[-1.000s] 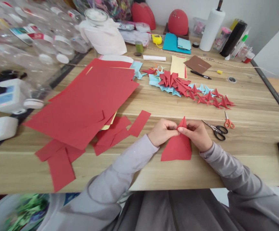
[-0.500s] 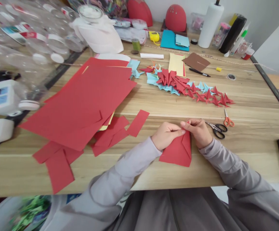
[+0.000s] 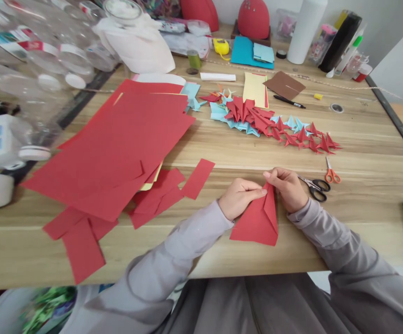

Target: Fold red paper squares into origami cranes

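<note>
The matte red paper sheet, partly folded into a tapering shape (image 3: pixel 252 227), was at the near centre of the wooden counter (image 3: pixel 298 257), its narrow end pointing far. Both hands were gripping it: the left hand (image 3: pixel 238 198) pinched the left side just below the tip, and the right hand (image 3: pixel 287 189) held the tip between thumb and fingers.

Change noted: one second earlier the point had projected beyond both hands; it now lay largely covered by the right hand, and a loose flap showed along the right edge. In this inspector's judgement, the fold was being adjusted and remained unset. Whether the near edge touched the counter could not be determined.

Black-handled metal scissors (image 3: pixel 312 186) lay just right of the right hand, unused.
</note>
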Demonstrator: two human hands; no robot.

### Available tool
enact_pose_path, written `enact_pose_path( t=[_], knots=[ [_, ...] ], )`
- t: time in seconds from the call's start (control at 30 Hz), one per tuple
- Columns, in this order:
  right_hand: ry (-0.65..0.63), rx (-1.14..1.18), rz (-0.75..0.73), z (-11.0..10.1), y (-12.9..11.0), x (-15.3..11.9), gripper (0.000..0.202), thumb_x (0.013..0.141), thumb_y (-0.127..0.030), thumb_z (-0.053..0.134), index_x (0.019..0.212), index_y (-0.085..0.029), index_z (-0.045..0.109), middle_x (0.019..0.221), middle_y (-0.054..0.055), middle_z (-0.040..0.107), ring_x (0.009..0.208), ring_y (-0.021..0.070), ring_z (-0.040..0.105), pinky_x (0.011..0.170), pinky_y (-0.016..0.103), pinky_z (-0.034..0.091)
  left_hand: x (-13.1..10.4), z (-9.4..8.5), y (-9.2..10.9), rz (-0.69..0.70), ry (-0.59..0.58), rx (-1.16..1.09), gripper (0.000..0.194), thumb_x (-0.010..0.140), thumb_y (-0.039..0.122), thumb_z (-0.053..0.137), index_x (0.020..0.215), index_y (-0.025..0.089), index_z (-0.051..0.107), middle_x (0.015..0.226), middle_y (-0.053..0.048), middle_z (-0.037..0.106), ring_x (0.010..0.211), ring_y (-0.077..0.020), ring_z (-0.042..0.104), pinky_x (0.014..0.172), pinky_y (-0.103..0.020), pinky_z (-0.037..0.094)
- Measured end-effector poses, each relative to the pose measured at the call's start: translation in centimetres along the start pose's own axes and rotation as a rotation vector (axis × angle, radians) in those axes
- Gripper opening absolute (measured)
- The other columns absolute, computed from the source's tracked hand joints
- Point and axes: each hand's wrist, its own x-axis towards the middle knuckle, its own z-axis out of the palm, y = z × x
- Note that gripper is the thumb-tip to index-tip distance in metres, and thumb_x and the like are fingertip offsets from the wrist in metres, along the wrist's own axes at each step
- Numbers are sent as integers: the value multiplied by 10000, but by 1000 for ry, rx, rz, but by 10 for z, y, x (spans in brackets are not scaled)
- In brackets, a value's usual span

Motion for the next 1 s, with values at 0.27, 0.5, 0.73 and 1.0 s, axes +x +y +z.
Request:
enact_pose_path(
  t=[0.27,0.5,0.73,1.0],
  knots=[
    [28,50,-43,-3,4,3,408,691,-385,715,485,-178,431,446,-77,357,415,42,249,416,227,189,-3,-2,5,23,-3,86,282,660,301,521,436,153,436,447,53,314,466,-70,288,460,-233,209],
    [174,149,-20,-12,-2,9,421,627,-394,760,486,-185,424,448,-78,339,408,46,269,397,223,189,-3,-7,6,16,-33,99,265,635,285,493,424,164,389,449,49,295,469,-73,278,451,-230,204],
    [339,221,-58,-30,-8,19,475,559,-404,796,491,-197,374,448,-85,305,392,49,274,373,218,202,-2,-21,13,63,-49,111,219,596,256,522,405,150,498,395,41,400,433,-70,353,444,-212,271],
    [208,96,-43,-18,-6,10,459,603,-443,760,488,-195,391,446,-80,322,414,56,271,407,230,209,-2,-26,13,30,72,-5,289,658,353,578,771,112,690,721,-84,692,543,-143,583,458,-240,433]
  ],
)
